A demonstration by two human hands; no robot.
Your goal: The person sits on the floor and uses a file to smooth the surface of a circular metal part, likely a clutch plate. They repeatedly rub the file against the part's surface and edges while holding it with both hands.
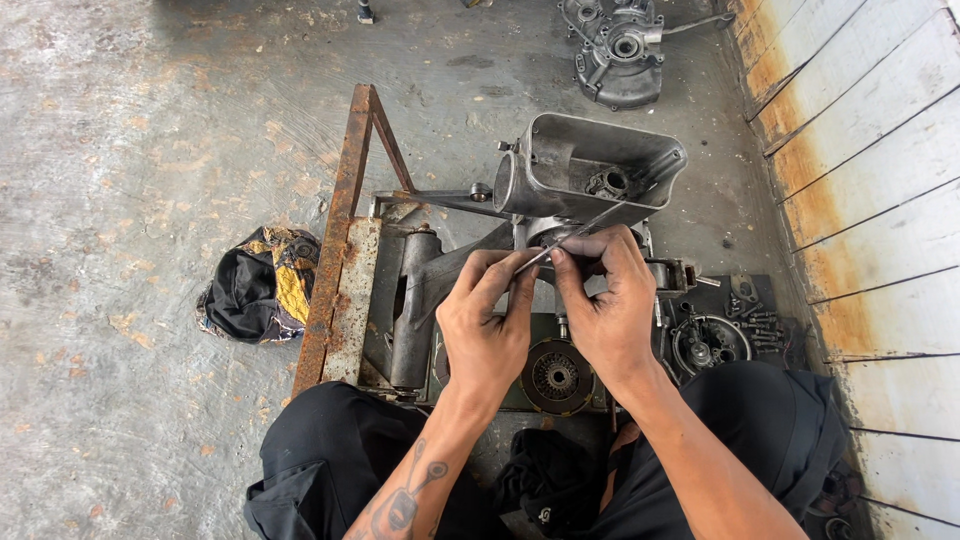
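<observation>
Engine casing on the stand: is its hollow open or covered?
Open. The engine casing shows its bare inner hollow with a bearing seat visible; no cover sits on it.

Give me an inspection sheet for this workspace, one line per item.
Surface: stained concrete floor.
Job's things: thin metal rod pinched by both hands, reaching into the grey engine casing on a rusty angle-iron stand.
Clutter: bundled rag, clutch disc, bolts, second casing.
Hands: left hand and right hand, fingers closed on the rod.
Cables: nothing seen.
Surroundings: rust-streaked white wall.
</observation>
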